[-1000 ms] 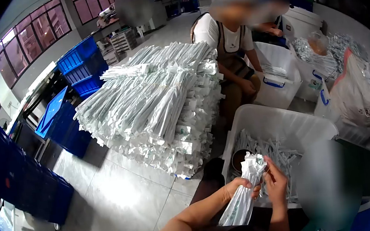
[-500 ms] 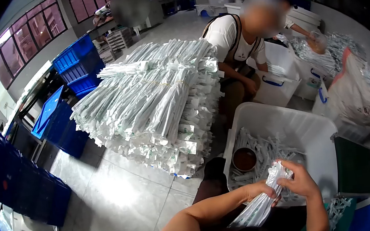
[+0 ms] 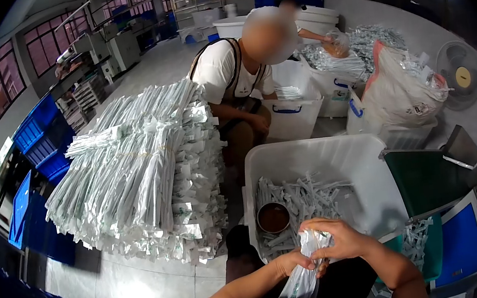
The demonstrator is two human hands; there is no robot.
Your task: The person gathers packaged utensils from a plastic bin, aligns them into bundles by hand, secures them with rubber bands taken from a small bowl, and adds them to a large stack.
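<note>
A bundle of long, thin white paper-and-film packets (image 3: 298,285) slants across my lap, its upper end over the near edge of a white plastic bin (image 3: 322,153). My left hand (image 3: 295,262) is wrapped round the bundle below its top. With bent fingers, my right hand (image 3: 345,241) grips the upper end, fingertips over the packet tips. Inside the bin lie many small white strips (image 3: 310,197) and a round container with a reddish-brown inside (image 3: 274,218). The lower end of the bundle runs out of sight toward my body.
A tall stack of similar packets (image 3: 128,174) stands at the left. Beyond the bin sits a person in a white shirt (image 3: 220,71), near more white bins (image 3: 293,119). A sack (image 3: 401,90), a fan (image 3: 460,74) and a green tub (image 3: 433,256) are on the right; blue crates (image 3: 40,134) are far left.
My view has turned to the right, so the stack and bin appear further left. Both hands still hold the bundle; my right hand's fingers have folded further over its top.
</note>
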